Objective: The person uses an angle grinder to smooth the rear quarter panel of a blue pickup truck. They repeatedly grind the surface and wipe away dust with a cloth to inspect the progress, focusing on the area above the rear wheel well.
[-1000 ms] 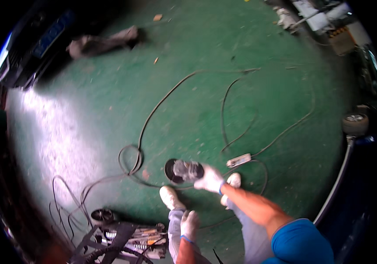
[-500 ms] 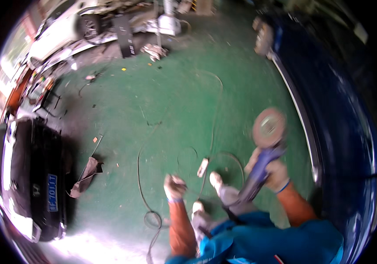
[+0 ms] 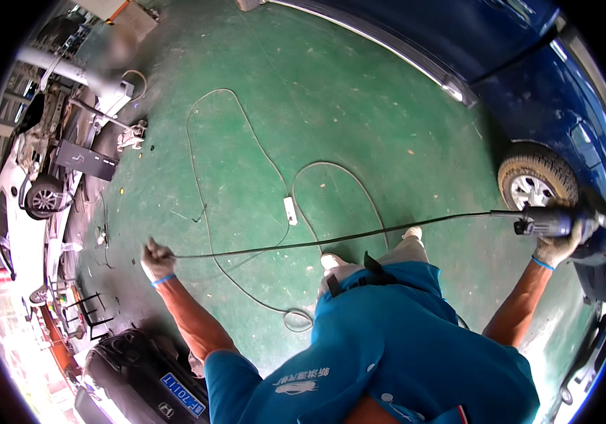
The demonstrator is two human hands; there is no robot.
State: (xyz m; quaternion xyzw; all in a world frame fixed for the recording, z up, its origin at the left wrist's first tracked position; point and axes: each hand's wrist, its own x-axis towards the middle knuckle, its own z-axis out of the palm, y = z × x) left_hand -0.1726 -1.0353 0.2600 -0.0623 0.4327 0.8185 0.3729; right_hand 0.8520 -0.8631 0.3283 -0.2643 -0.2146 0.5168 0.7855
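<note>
In my gloved right hand (image 3: 559, 247), out at the far right, is an angle grinder (image 3: 552, 222) with a purple-blue body. Its head is next to the blue vehicle's side, and the disc is hard to make out against the dark background. From the grinder's rear end a black cord (image 3: 359, 234) runs nearly straight across in front of my body. My gloved left hand (image 3: 156, 261) is closed round the other end of this cord, far out to the left; whether a plug is inside the fist is hidden.
On the green floor (image 3: 345, 106) lie a white power strip (image 3: 289, 211) and a looping grey cable (image 3: 197, 169) ahead of my feet. A blue vehicle (image 3: 416, 35) with a wheel (image 3: 536, 180) stands right. A black car (image 3: 140, 381) is lower left, a white car (image 3: 16, 205) far left.
The view has turned to the right, towards the blue vehicle's wheel. My hands have spread far apart, stretching the cord between them, and the grinder has swung outward to the right.
</note>
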